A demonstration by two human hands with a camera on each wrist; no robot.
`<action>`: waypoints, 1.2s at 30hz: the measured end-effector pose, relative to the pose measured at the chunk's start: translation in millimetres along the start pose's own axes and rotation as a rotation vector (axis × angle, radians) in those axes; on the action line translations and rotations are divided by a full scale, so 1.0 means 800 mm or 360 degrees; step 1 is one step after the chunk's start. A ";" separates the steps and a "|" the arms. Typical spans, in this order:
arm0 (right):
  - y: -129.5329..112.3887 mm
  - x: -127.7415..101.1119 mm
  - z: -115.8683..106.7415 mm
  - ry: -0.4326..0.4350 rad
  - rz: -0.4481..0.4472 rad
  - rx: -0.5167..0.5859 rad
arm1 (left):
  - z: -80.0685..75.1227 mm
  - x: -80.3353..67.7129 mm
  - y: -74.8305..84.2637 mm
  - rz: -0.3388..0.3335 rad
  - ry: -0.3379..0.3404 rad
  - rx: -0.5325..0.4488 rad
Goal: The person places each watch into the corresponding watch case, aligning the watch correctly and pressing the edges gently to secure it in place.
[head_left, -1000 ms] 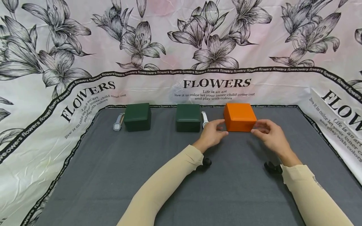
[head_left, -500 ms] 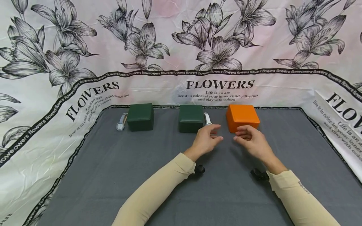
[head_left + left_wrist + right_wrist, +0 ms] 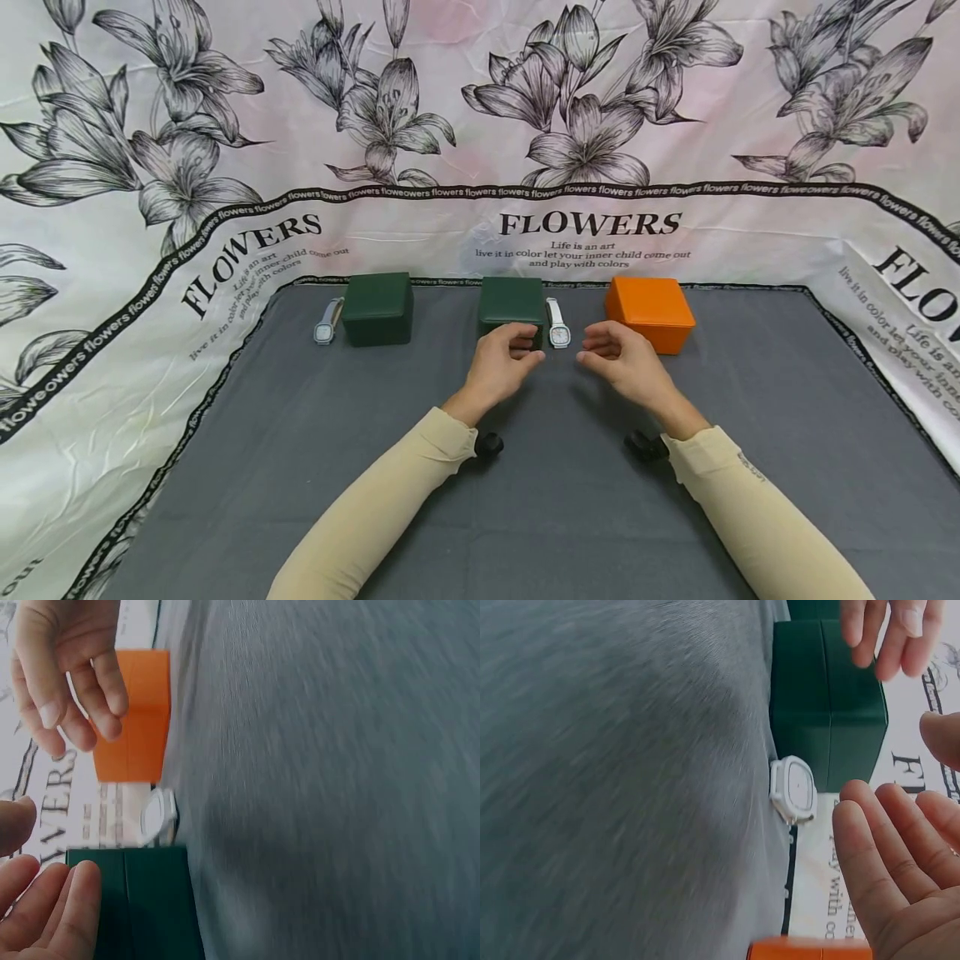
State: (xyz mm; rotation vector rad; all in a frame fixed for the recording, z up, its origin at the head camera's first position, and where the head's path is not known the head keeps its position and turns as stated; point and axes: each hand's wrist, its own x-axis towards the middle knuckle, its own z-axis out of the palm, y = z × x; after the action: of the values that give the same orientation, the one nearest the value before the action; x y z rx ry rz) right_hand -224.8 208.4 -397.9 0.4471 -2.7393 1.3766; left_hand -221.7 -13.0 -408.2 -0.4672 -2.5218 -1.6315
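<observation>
Head view alone shows a second watch (image 3: 325, 323) far left.

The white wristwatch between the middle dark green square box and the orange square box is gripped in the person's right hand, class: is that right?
No. The white wristwatch lies untouched on the grey cloth, between the middle dark green square box and the orange square box. The right hand hovers near it, open and empty, as the head view and the right wrist view show.

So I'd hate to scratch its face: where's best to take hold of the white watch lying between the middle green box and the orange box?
Pinch the white square-faced watch by its strap end nearest you, coming from the front; boxes crowd both sides.
</observation>
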 end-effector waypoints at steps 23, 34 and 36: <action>-0.017 0.062 0.035 -0.0050 0.0095 -0.0039 | -0.064 0.018 -0.039 -0.0072 0.0426 0.0206; -0.018 0.075 0.057 -0.0031 0.0143 -0.0089 | -0.065 0.029 -0.056 -0.0300 0.0351 0.0150; -0.019 0.076 0.060 -0.0013 0.0136 -0.0083 | -0.063 0.030 -0.056 -0.0314 0.0341 0.0143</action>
State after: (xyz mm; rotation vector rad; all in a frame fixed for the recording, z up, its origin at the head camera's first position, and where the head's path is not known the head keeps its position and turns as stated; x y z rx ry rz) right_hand -274.5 147.7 -405.3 0.3373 -2.8244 1.3196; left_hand -262.3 -71.0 -420.5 -0.0320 -2.5307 -1.5259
